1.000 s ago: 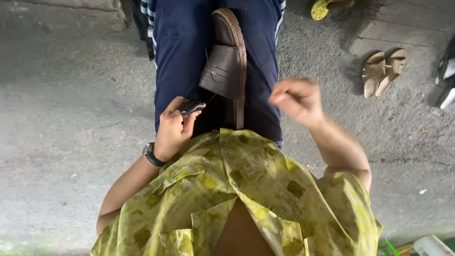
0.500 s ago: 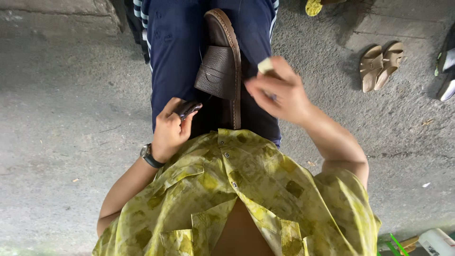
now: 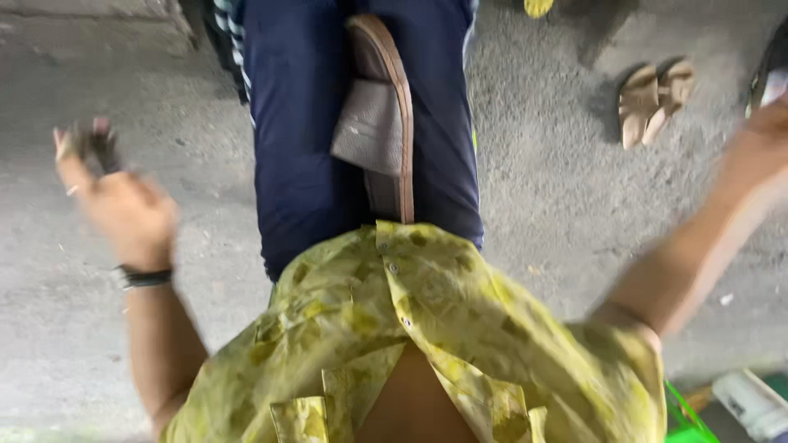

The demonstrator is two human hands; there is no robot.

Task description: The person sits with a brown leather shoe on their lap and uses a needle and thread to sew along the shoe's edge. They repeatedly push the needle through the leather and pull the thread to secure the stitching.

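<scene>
Rough grey concrete floor (image 3: 98, 328) lies under a seated person in dark trousers and a yellow patterned shirt. A brown sandal (image 3: 379, 123) rests on the lap between the thighs, untouched. The left hand (image 3: 123, 201), raised out to the side, pinches a small dark object (image 3: 103, 148) in blurred fingers. The right hand (image 3: 767, 135) is swung wide, mostly out of frame; its grip cannot be told. A tan pair of sandals (image 3: 652, 98) lies well apart.

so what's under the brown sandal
The sandal lies across the lap, resting on dark blue trousers. Its sole faces down, so the underside is hidden, as is the cloth beneath it. The shirt hem meets its near end.
</scene>
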